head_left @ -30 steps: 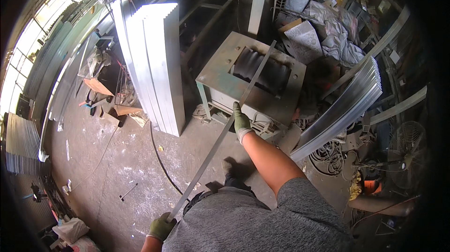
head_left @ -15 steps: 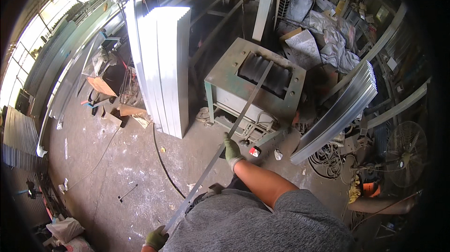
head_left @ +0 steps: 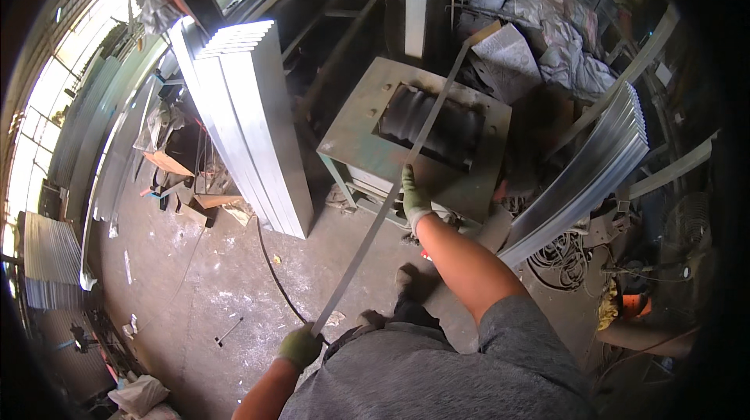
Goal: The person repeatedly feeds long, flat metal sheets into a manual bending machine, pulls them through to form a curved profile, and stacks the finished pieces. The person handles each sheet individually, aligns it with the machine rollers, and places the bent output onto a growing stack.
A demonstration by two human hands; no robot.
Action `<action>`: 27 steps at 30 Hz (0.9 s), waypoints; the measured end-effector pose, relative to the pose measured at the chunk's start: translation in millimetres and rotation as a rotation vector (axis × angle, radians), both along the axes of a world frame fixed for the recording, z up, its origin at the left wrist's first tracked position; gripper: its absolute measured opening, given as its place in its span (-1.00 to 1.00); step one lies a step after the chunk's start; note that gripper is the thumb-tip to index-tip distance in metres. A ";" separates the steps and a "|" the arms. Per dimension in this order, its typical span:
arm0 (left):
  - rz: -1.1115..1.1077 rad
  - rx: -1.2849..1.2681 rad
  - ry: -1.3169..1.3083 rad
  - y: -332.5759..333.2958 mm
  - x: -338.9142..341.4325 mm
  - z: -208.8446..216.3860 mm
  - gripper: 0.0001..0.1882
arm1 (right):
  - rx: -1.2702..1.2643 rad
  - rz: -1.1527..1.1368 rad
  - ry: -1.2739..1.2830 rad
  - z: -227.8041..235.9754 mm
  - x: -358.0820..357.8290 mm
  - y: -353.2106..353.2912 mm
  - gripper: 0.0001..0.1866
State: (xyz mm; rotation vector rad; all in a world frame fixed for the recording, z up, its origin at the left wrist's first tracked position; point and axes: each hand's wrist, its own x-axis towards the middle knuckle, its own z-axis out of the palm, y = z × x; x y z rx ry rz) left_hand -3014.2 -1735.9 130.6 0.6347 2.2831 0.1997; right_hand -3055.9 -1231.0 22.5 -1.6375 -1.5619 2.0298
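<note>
Both my hands wear green work gloves and are on one long flat metal strip (head_left: pixel 364 248). My left hand (head_left: pixel 300 346) is closed around its near end, low in front of my body. Farther along, my right hand (head_left: pixel 416 197) is closed at the strip's edge near the machine, its fingers partly hidden. The strip slants up and away over a green-grey metal machine table (head_left: pixel 355 119). It crosses above the dark ridged rollers (head_left: pixel 465 135) in the table's opening, and its far end reaches past the back edge.
A tall stack of shiny metal channels (head_left: pixel 242 131) stands left of the machine; another stack (head_left: pixel 586 174) leans at right. Coiled cable (head_left: pixel 562 260) lies beneath that one. A black hose (head_left: pixel 273 271) crosses the floor. A white box (head_left: pixel 506 64) and sacks are behind the machine.
The strip has moved forward and up, its far end now beyond the machine's opening. Both hands have travelled forward with it, and my body is closer to the machine.
</note>
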 end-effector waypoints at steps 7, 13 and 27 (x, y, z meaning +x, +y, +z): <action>-0.088 0.085 0.037 232.1 -66.8 -27.6 -0.60 | -0.454 -0.202 0.041 -72.6 145.9 -52.6 0.14; -0.281 0.048 0.177 428.3 -135.7 -43.8 -0.53 | -0.496 -0.406 -0.244 -141.9 326.1 -26.6 -0.26; -1.203 -0.135 0.573 635.4 -193.8 -45.1 -0.75 | -0.308 -0.370 -0.348 -146.0 459.7 -14.6 -0.55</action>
